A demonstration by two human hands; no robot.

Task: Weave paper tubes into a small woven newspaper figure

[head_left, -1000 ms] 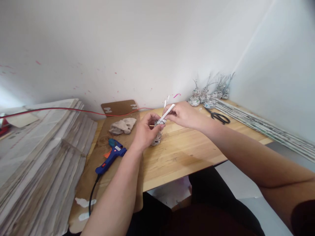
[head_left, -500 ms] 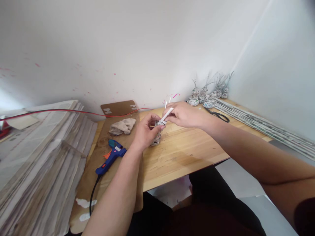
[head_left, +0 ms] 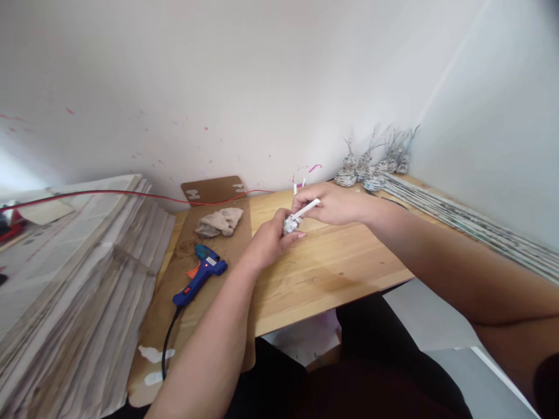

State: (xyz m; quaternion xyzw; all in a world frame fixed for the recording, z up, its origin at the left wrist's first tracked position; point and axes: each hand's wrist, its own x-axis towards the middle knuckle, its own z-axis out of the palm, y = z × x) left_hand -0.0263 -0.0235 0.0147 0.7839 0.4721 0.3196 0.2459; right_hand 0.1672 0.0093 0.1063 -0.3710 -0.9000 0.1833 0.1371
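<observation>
A small woven newspaper piece (head_left: 290,224) is held above the wooden table, my left hand (head_left: 273,235) wrapped round it with the thumb on the near side. White rolled paper sticks (head_left: 308,208) rise from its top at different angles. At that top, my right hand (head_left: 329,202) has its fingers closed on one of the paper sticks; the exact fingertip contact is hidden behind the hand. To the left lies a blue glue gun (head_left: 198,276) with an orange trigger, out of both hands.
A crumpled cloth (head_left: 219,222) rests on a brown board (head_left: 192,233). Stacked newspapers (head_left: 87,291) fill the left side. Several woven paper figures (head_left: 347,171) and long paper rolls (head_left: 471,227) lie at the back right. A red wire (head_left: 131,195) crosses behind.
My left hand has tilted the woven piece so its top faces me more, its lower body now hidden by the hand. My right hand stays at the sticks.
</observation>
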